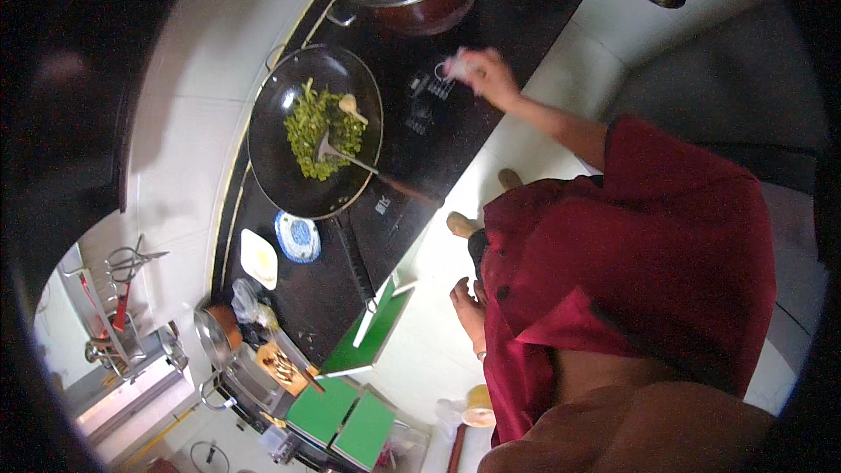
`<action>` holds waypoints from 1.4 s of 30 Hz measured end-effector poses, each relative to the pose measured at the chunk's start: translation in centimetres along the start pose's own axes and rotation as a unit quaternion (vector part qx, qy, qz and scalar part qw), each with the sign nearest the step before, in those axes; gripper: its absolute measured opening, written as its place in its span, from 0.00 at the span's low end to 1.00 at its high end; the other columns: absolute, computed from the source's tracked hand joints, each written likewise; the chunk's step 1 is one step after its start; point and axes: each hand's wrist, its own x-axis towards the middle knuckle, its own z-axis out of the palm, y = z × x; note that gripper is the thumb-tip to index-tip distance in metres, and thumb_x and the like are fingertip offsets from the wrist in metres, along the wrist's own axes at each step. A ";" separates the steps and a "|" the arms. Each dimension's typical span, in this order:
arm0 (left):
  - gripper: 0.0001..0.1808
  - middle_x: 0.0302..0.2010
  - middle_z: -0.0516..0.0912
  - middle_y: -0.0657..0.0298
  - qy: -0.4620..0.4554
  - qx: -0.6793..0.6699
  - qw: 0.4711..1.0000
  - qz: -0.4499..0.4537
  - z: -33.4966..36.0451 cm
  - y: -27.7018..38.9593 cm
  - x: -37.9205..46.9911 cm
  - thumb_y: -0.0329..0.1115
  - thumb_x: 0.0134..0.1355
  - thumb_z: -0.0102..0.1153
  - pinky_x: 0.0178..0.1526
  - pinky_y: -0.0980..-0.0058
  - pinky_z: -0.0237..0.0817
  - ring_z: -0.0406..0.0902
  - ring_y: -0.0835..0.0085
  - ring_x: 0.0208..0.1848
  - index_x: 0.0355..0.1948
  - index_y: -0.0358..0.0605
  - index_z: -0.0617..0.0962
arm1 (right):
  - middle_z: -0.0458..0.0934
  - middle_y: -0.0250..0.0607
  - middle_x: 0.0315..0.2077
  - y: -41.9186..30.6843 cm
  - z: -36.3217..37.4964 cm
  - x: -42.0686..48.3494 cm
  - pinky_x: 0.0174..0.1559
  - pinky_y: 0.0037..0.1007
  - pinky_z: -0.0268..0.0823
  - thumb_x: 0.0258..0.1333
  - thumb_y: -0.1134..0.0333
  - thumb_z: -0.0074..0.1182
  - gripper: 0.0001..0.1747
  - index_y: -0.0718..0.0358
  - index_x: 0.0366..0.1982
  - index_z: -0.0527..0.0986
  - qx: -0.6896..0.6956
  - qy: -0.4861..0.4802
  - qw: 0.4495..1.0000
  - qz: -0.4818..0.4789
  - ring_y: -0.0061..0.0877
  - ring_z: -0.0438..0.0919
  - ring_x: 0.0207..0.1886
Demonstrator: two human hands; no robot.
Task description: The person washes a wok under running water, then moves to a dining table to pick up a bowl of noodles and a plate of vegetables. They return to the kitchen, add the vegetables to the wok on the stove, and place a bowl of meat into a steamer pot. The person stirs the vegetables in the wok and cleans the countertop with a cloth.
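My right hand (489, 79), blurred, grips a small pink and white thing (463, 66) above the black counter; its exact kind cannot be told. My left hand (468, 312) hangs by my side, fingers loosely curled and apart, with nothing seen in it. On the counter sits a black wok (269, 171) with chopped green vegetables (305, 125). A metal spatula (355, 161) rests in it, its handle over the rim. A small pale spoon (349, 105) lies on the vegetables. Beyond my right hand stands a dark red pot (427, 13) under a glass lid.
Beside the wok lie a blue and white dish (297, 237) and a white dish (259, 259). The wok's handle (355, 263) points towards an open green cabinet door (368, 335). Further along are a plastic bag (246, 300) and a wooden board (282, 368) with food pieces.
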 end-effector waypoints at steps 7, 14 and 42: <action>0.14 0.38 0.65 0.53 -0.024 0.024 0.999 0.003 -2.0 -2.1 -0.3 0.36 0.56 0.43 0.36 0.75 0.61 0.66 0.66 0.37 0.42 0.40 0.66 | 0.60 0.39 0.48 3.8 1.5 0.6 0.47 0.40 0.52 0.37 0.78 0.42 0.23 0.61 0.42 0.67 -0.358 -0.042 0.907 -0.215 0.45 0.58 0.46; 0.15 0.39 0.66 0.50 0.001 -0.028 0.999 0.018 -5.3 -4.9 -0.3 0.36 0.55 0.44 0.35 0.72 0.63 0.67 0.63 0.37 0.40 0.37 0.68 | 0.61 0.45 0.47 -3.5 11.1 -8.8 0.49 0.38 0.54 0.36 0.76 0.44 0.25 0.59 0.44 0.65 -0.304 -0.147 0.932 -0.131 0.46 0.58 0.49; 0.13 0.36 0.69 0.47 0.020 0.056 0.983 0.171 -18.9 -19.3 4.9 0.34 0.52 0.47 0.41 0.64 0.58 0.65 0.51 0.40 0.37 0.36 0.69 | 0.70 0.44 0.35 -13.0 1.7 -11.2 0.34 0.32 0.67 0.49 0.47 0.40 0.25 0.60 0.39 0.65 0.341 -0.093 0.826 0.439 0.27 0.71 0.35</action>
